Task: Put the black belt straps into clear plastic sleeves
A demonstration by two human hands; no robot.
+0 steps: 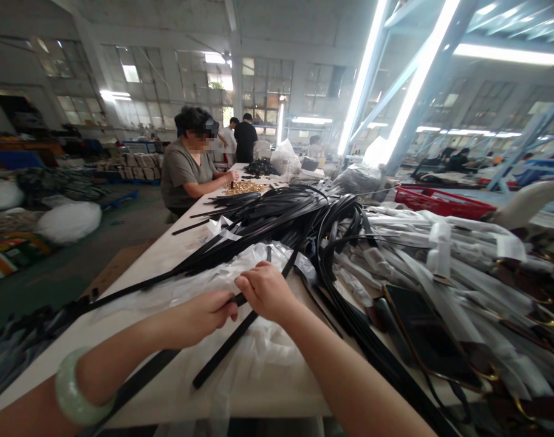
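My left hand (208, 315), its wrist in a pale green bangle (79, 385), is closed on a black strap (239, 299). Right beside it, my right hand (265, 290) has its fingers curled round the same strap, of which only a short piece shows between the hands. Under them another black strap (225, 352) slants toward the table's near edge. Crumpled clear plastic wrapping (186, 282) lies beneath and behind my hands. Beyond it spreads a large heap of black straps (268, 212), some looping down to the right of my right arm.
A dark phone (434, 337) lies at the right, beside many plastic-wrapped straps (409, 243) with gold-coloured metal parts. A red crate (443, 201) stands behind them. Across the table's left side, a co-worker (190, 164) sits near a pile of small gold-coloured pieces (245, 187).
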